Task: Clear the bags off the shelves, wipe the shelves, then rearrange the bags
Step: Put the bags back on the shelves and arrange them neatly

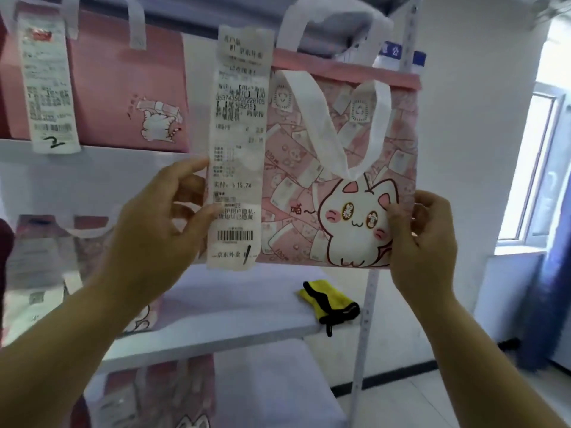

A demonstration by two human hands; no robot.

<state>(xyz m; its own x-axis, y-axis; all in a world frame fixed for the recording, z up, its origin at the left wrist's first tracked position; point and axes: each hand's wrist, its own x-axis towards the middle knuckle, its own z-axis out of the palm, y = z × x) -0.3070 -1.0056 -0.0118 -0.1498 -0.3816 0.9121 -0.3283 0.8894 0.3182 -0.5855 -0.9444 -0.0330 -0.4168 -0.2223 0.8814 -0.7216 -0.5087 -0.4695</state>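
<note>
Left hand (pixel 160 217): we pinch the left edge of the pink cat-print bag (pixel 340 180), thumb resting on its long receipt (pixel 238 143).
Right hand (pixel 423 239): our fingers curl round the bag's right edge, beside the cat.
Bag: upright, held in front of the rack, above the middle shelf (pixel 247 304).
Middle shelf: a yellow cloth (pixel 327 301) with black trim lies near its right end.
Upper shelf (pixel 92 149): another pink bag (pixel 123 88) stands there.

Arms raised; left hand (pixel 154 217), right hand (pixel 426 242) pinch bag (pixel 296 180) edges, thumbs front.
</note>
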